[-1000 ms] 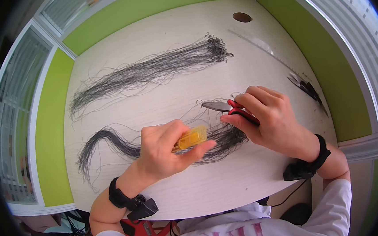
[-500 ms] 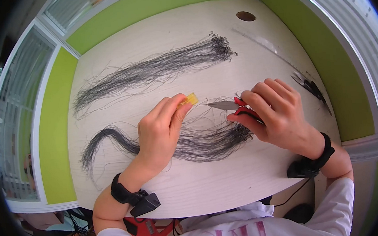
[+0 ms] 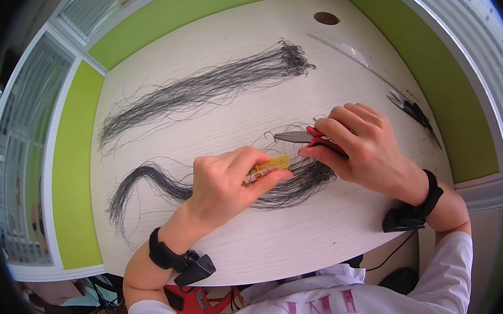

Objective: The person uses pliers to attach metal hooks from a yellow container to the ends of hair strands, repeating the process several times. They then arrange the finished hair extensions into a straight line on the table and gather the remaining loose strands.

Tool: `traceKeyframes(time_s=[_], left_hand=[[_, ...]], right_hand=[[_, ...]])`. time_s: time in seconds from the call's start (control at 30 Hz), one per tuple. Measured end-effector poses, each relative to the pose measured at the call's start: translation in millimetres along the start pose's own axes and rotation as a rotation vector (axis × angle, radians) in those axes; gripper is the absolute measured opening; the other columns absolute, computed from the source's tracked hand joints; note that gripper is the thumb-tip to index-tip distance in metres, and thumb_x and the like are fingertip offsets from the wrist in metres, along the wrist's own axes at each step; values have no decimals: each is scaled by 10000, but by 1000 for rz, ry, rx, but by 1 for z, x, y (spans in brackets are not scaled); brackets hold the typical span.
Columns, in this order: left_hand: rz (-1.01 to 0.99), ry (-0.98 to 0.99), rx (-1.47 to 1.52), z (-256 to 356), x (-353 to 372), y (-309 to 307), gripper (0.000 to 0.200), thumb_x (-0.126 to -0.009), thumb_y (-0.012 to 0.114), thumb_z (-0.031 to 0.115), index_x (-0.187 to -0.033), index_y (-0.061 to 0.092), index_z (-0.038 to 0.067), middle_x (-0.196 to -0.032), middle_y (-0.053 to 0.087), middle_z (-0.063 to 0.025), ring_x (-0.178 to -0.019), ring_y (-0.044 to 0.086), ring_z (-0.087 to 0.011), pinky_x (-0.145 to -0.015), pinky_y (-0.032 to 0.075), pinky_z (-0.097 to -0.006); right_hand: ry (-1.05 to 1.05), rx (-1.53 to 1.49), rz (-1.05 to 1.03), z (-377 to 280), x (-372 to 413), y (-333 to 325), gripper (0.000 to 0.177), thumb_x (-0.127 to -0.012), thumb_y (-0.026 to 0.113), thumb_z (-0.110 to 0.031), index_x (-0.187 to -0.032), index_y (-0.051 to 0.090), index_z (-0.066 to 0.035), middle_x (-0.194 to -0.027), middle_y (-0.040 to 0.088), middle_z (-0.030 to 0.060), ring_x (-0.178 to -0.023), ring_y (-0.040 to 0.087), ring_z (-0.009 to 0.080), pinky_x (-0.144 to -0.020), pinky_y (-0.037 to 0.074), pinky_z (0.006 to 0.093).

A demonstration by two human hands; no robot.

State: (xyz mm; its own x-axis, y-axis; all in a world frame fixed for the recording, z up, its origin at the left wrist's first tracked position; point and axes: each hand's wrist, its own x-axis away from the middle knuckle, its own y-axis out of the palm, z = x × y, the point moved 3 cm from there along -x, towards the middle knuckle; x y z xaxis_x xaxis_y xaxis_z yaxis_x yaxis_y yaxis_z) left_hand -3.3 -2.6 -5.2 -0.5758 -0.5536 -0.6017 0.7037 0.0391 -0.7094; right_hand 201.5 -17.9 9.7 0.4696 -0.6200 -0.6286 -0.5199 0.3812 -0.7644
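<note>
My left hand (image 3: 227, 179) pinches a small yellow translucent piece (image 3: 273, 165) between thumb and fingers, over the lower bundle of dark strands (image 3: 161, 179). In my right hand (image 3: 363, 145) are red-handled pliers (image 3: 294, 137), their jaws pointing left. A small dark hook (image 3: 269, 136) is at the tip of the jaws, above the yellow piece. Part of the lower bundle is hidden behind my left hand, and its right end lies beneath the pliers and my right fingers.
Farther back lies a second bundle of dark strands (image 3: 199, 90) with hooked ends at its right. A clear ruler (image 3: 353, 54) and black-handled scissors (image 3: 415, 114) lie at the right. Green partitions (image 3: 222, 13) border the white table (image 3: 259, 251).
My left hand has moved right and down with the yellow piece, which now shows more of its length. The hook at the plier tips has turned. My right hand has shifted slightly left.
</note>
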Motion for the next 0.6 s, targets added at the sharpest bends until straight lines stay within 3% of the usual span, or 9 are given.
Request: traceKeyframes(time_s=[0.1, 0.27, 0.37, 0.6], left_hand=[[-38, -20, -42, 3, -2, -3, 273, -727, 831, 190, -769, 605, 43, -610, 601, -57, -470, 581, -185, -426, 432, -265], [-49, 83, -90, 6, -4, -2, 260, -738, 819, 171, -781, 606, 28, -601, 584, -68, -468, 568, -194, -419, 420, -278], [-101, 89, -70, 3, -2, 0, 237, -808, 756, 211, -800, 603, 30, -688, 621, -56, -512, 594, -175, -430, 456, -281], [-98, 62, -5, 1, -1, 1, 221, -814, 745, 185, -828, 607, 13, -714, 634, -67, -519, 597, -190, -447, 466, -291]], right_hand=[[24, 3, -12, 1, 1, 0, 260, -787, 757, -266, -779, 591, -66, -684, 550, 30, -567, 527, 200, -539, 430, 319], [53, 22, -26, -1, 1, 1, 269, -788, 756, -271, -757, 584, -67, -676, 559, 40, -566, 537, 211, -538, 434, 325], [57, 15, -27, -2, 4, 4, 277, -790, 753, -279, -743, 580, -67, -668, 561, 46, -565, 545, 218, -534, 437, 330], [91, -2, -52, -1, 4, 5, 273, -773, 774, -257, -784, 600, -47, -674, 551, 49, -572, 536, 229, -534, 441, 338]])
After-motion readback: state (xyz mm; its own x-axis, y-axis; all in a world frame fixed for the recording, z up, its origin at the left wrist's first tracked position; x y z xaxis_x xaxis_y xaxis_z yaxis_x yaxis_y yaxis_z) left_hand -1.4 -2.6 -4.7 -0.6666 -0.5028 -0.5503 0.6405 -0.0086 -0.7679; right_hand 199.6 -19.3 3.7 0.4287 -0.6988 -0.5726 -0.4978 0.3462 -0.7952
